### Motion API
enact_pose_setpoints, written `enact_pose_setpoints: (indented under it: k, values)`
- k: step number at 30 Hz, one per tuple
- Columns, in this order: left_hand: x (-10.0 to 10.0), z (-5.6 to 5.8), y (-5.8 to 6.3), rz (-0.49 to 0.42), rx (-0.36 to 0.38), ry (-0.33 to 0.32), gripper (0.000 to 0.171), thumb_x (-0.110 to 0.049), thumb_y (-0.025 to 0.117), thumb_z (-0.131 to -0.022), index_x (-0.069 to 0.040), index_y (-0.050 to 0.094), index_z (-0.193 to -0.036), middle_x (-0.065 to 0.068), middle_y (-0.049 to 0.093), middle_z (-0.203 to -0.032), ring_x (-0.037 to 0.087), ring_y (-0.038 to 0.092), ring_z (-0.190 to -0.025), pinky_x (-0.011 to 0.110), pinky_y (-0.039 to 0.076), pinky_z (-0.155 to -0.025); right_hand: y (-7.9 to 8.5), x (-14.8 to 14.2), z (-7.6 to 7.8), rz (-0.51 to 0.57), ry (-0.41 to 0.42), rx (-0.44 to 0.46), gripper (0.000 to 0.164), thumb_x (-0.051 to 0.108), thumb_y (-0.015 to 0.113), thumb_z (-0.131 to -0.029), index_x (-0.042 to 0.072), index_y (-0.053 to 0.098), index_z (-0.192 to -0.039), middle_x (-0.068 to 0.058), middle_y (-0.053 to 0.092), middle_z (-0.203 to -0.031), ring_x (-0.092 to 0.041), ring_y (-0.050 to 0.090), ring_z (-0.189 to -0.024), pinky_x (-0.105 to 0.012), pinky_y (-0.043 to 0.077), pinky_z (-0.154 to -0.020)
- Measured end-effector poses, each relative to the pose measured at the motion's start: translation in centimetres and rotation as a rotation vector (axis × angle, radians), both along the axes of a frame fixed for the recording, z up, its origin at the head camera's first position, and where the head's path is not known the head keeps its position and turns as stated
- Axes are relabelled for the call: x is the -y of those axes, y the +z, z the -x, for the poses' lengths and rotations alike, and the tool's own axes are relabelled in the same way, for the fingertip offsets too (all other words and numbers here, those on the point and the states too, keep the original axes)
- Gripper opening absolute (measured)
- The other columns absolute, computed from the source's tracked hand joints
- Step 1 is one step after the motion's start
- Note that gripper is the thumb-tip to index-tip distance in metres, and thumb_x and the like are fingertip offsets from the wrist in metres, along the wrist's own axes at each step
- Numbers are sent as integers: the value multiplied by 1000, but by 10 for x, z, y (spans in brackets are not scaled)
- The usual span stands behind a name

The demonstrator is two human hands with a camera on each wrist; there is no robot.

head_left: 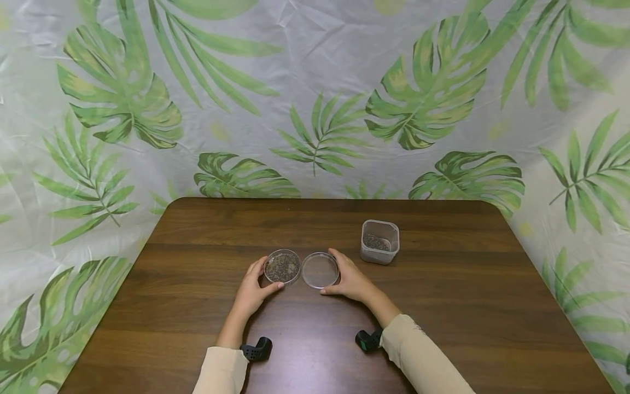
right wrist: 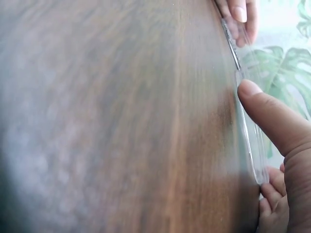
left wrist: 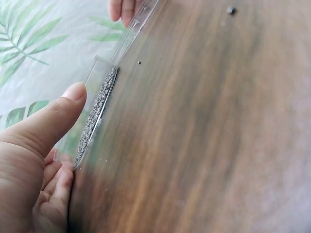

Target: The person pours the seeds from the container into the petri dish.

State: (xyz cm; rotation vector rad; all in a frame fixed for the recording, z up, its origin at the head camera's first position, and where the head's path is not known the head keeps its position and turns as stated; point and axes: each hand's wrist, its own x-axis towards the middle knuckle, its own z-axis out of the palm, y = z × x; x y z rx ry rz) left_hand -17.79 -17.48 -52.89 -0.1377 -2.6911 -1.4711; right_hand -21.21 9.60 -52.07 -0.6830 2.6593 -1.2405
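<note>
Two clear round petri dishes sit side by side on the brown wooden table, their rims almost meeting in the head view. The left petri dish (head_left: 283,267) holds a layer of grey granules (left wrist: 97,111). My left hand (head_left: 252,290) grips it from the left, thumb at the near edge and fingers round the far side. On the right is an empty petri dish (head_left: 320,270), see-through to the wood. With thumb and fingers spread to opposite edges, my right hand (head_left: 351,279) holds that dish from its right side.
Behind my right hand stands a clear square plastic container (head_left: 380,257) with some grey granules (head_left: 375,242) inside. A dark loose grain (left wrist: 232,9) lies on the table (head_left: 443,306). A leaf-patterned cloth (head_left: 325,82) hangs beyond the table's far edge.
</note>
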Motion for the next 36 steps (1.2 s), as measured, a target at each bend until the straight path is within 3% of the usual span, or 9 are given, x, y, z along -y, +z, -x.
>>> enact_pose_setpoints:
  k: [14,36]
  values:
    - [0,0,-1,15,-3,2,82,-25,78,-69,-2,36,-136,18,37,-134,35,44,-115,44,34,-98,-5,3,1,-90,-16,-31,104,43,80,-61,6,24,-141,-11,31,-140,-27,27,-128,-44,27,-101]
    - [0,0,0,12,5,8,82,-27,78,-68,-3,37,-135,17,38,-134,35,43,-116,43,34,-98,-4,4,0,1,-29,-3,104,38,81,-62,5,23,-141,-13,31,-140,-27,29,-127,-43,28,-101]
